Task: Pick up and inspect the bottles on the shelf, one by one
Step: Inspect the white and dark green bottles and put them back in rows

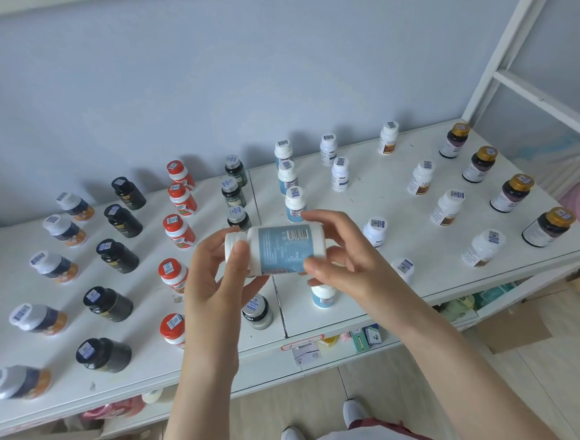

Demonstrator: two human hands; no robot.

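The white bottle [285,251] lay sideways above the shelf [383,192], my left hand [214,283] pinching its cap end, my right hand [346,264] gripping its base; a loose turn could drop it onto standing bottles [323,294].

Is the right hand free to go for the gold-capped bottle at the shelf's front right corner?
Probably not yet: the right hand holds the blue-labelled bottle together with the left hand. The way over the shelf to the gold-capped bottle looks open once it lets go.
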